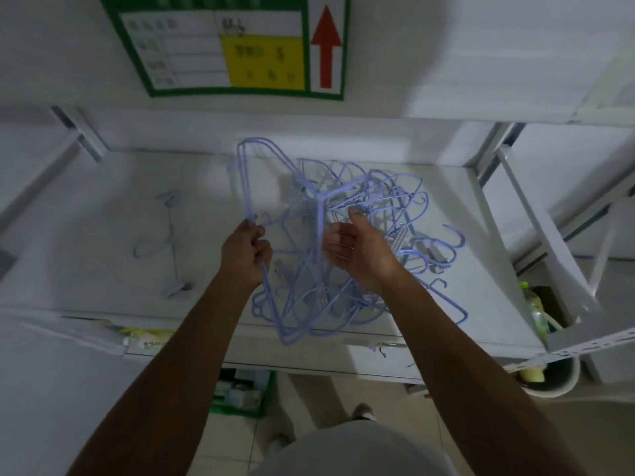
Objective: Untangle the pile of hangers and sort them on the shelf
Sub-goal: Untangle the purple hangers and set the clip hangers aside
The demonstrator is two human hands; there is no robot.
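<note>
Head view: left hand (245,254) gripping raised hanger (244,180); right hand (357,249) hovering, fingers loose, holding nothing. Pile (343,190) sitting tangled mid-shelf. Clip hanger (170,242) lying apart, toward shelf (103,201) left edge. Sorting barely starting.

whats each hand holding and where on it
Left hand grips a blue hanger along one straight side wire. Right hand is open, holding nothing.

The left forearm (171,355) and right forearm (453,348) stretch forward, bare and nearly parallel. The left hand (245,257) is fisted, with its fingers and thumb curled round the thin wire of one hanger (248,197). The right hand (355,250) has its palm turned toward the left hand, fingers loose and slightly bent, thumb uppermost. It seems to hold nothing, though blur hides the fingertips.
</note>
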